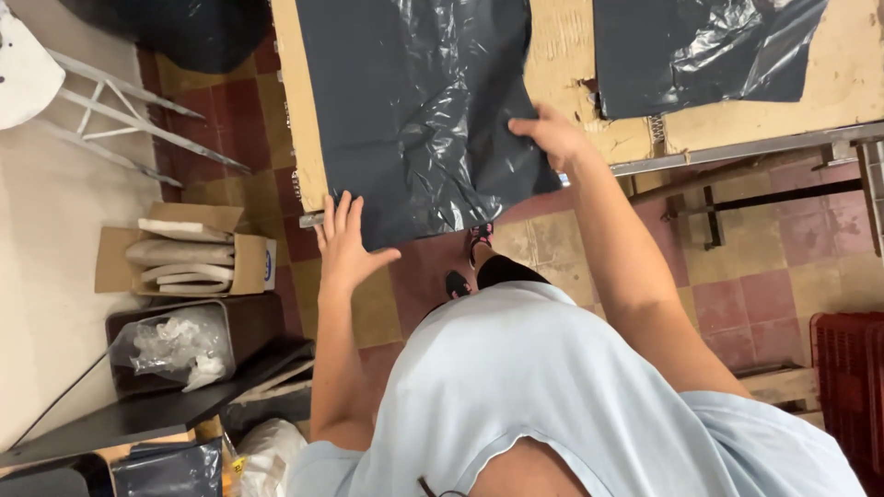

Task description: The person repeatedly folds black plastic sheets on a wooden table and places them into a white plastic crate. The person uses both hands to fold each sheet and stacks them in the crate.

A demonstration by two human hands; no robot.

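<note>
A large black plastic bag (pixel 405 101) lies flat on a cardboard-covered table (pixel 296 110) and hangs a little over its near edge. My left hand (pixel 345 244), fingers spread, is at the bag's overhanging lower left corner. My right hand (pixel 551 133) rests flat on the bag's right edge, on the cardboard. A second black bag (pixel 691 51) lies further right on the same table.
An open cardboard box (pixel 241 262) of folded pale material stands on the tiled floor at left. Below it is a dark bin (pixel 253 322) with clear plastic inside. A white metal frame (pixel 120 115) leans at upper left. A red crate (pixel 847 368) sits at right.
</note>
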